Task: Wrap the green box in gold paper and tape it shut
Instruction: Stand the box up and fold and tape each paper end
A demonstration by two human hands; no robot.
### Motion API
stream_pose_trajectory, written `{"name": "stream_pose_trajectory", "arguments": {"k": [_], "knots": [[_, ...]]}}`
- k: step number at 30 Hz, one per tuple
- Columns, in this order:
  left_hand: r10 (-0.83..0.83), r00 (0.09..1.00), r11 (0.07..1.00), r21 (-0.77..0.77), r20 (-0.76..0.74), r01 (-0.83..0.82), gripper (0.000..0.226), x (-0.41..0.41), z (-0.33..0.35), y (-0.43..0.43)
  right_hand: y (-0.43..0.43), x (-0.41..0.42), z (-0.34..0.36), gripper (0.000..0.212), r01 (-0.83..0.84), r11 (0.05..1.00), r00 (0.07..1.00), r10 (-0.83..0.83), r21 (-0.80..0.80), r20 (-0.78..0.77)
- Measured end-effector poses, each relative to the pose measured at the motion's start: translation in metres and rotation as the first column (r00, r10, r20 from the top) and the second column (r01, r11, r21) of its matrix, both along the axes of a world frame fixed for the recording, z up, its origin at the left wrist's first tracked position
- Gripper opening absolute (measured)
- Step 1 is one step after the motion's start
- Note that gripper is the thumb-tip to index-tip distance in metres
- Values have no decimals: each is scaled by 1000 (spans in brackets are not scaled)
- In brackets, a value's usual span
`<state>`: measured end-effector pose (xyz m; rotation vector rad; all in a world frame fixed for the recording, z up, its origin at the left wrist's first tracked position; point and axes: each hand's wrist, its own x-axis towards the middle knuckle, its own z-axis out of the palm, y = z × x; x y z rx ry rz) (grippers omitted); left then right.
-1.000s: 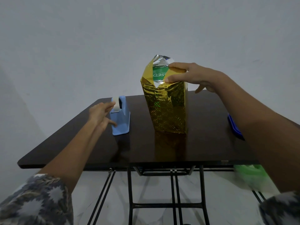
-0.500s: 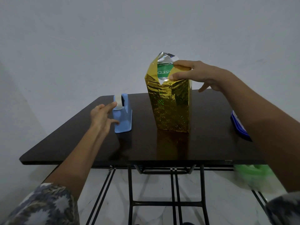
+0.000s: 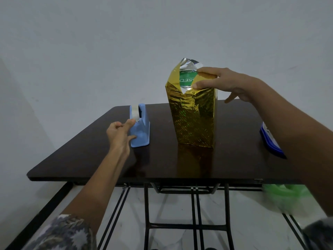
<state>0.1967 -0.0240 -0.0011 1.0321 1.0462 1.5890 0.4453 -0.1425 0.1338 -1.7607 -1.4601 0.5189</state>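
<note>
Left hand's straight finger touches tape; right hand presses paper flat onto box.
Arms outstretched over dark table; grey wall.

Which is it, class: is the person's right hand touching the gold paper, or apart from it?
Touching. The head view shows the right hand with fingers lying on the gold paper folded over the green box, thumb pressing its front.
</note>
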Motion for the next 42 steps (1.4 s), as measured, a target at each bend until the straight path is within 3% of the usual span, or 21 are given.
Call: {"name": "stream_pose_trajectory", "arguments": {"k": [8, 14, 21, 25, 33, 42], "knots": [[140, 989, 986, -98, 53, -134, 35, 11, -7, -5, 1, 0, 0, 73, 1, 1000, 1000, -1, -2, -4], [159, 986, 980, -112, -46, -163, 35, 10, -15, -7, 2, 1, -1, 73, 5, 1000, 1000, -5, 5, -12], [63, 998, 969, -239, 5, -60, 17, 6, -11, -9, 1, 1, 0, 72, 2, 1000, 1000, -1, 5, -9], [6, 998, 966, -259, -64, -23, 22, 2, 2, -4, 1, 1, 0, 69, -1, 1000, 1000, 1, 2, -2], [-103, 982, 959, -277, -156, 57, 9, 2, 8, 1, 1, 1, 0, 69, -6, 1000, 1000, 6, 3, -11], [-37, 997, 981, -189, 62, 48, 10, 4, -6, 3, 0, 0, 0, 71, 6, 1000, 1000, -6, 3, 4]]}}
